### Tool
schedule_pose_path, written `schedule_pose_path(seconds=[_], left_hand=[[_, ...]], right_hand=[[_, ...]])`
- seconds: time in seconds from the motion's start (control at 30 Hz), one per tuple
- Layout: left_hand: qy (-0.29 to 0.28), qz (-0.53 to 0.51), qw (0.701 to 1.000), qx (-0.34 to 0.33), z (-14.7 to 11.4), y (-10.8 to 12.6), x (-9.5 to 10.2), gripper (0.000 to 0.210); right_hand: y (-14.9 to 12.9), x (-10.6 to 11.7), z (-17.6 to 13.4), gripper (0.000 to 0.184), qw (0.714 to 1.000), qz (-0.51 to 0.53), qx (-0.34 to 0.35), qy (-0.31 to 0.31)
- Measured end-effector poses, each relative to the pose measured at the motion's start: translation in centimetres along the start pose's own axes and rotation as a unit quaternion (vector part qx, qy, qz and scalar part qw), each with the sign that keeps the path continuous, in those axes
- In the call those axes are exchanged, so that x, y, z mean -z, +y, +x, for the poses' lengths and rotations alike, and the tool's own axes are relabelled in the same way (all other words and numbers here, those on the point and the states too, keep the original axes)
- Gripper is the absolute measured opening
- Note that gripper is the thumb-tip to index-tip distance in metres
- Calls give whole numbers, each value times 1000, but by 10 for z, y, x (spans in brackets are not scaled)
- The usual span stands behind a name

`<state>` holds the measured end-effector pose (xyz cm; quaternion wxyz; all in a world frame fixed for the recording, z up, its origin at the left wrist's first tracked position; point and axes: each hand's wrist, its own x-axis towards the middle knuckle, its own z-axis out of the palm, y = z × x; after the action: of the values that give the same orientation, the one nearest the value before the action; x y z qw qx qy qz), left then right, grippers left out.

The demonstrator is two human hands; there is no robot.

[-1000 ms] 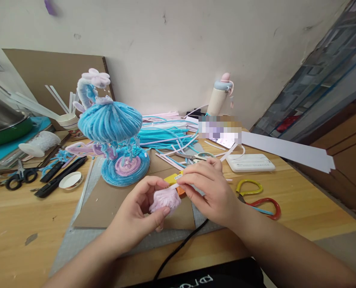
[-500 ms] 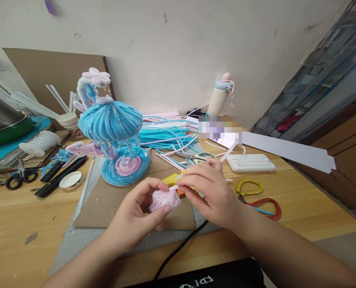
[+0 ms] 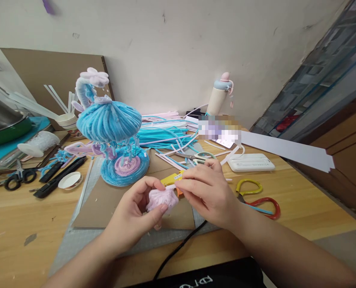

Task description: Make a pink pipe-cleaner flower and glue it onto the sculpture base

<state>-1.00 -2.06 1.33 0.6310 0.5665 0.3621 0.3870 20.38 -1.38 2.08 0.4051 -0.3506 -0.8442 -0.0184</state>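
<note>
Lying between gripping left fingers (image 3: 154, 216), a pink bundle (image 3: 162, 200) meets a strip (image 3: 170, 187) right fingers (image 3: 194, 186) apparently pinch.

Soft light; right side dimmer; edges stretched; screen (image 3: 227, 140) part-pixelated.

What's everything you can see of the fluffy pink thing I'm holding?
The fluffy pink thing is a pale, rounded, ridged bundle that looks like chenille. Your left hand holds it, thumb in front, over the cardboard sheet. A pale strip at its top edge runs to your right hand. Its far side is hidden.
</note>
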Motion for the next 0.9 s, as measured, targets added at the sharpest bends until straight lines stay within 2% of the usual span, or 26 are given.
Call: schedule_pose_path(seconds=[0.17,0.53,0.9], left_hand=[[-4,-9,1000,-8,1,0,1,28],[-7,-23,999,-24,0,1,1,26],[-13,-22,999,-18,1,-1,2,25]], right_hand=[[-3,0,3,13,999,26,-20,16],[0,2,1,25,999,42,11,4],[1,-2,0,25,998,50,22,-6]])
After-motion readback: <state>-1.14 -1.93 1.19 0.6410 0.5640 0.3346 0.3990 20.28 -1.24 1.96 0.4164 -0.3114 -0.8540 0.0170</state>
